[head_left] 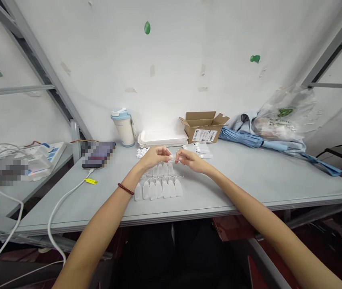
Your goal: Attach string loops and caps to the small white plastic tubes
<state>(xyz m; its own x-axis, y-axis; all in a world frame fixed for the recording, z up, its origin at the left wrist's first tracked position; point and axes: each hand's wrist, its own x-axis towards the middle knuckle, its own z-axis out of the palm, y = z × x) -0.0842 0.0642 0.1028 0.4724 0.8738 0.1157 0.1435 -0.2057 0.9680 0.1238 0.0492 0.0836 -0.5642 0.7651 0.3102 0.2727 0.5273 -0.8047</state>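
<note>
My left hand (154,157) and my right hand (190,159) meet fingertip to fingertip above the middle of the table. Left fingers pinch a small white piece (171,157); a thin white strand seems to run from it to the pinched fingers of my right hand. Fingers partly cover both. Below lies a front row of translucent white tag-shaped pieces (159,189) with thin white cords. A second row (160,170) sits behind it, partly hidden by my left hand. Small white bits (141,152) are heaped behind my left wrist. Clear tube-like pieces (202,151) lie beyond my right hand.
At the back stand a cup (123,127), a white tray (162,138) and an open cardboard box (201,130). A folded blue umbrella (243,138) and a plastic bag (282,120) lie right. A phone (100,154) with a white cable (65,196) is left.
</note>
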